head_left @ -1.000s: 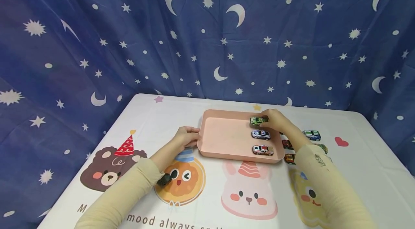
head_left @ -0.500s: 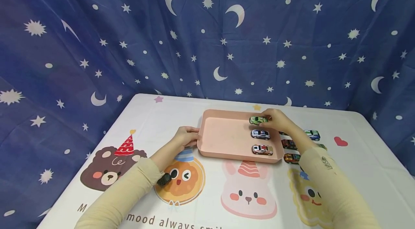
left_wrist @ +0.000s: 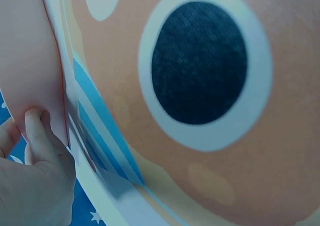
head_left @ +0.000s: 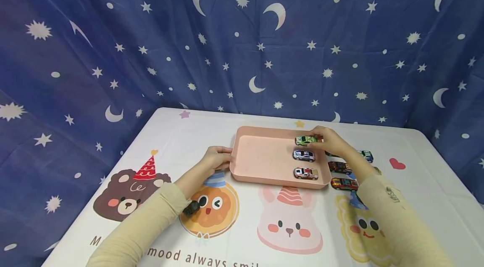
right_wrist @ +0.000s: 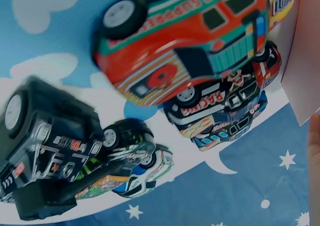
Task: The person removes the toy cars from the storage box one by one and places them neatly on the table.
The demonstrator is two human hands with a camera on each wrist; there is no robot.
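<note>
Three toy cars form a near-to-far row in the tray at right; other cars lie right of it.

A white, cartoon-printed table carries a pink tray and, beside it, toy cars.

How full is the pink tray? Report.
Partly filled: in the tray, two cars sit at one end, where the right hand holds a green car; the rest is bare.
</note>
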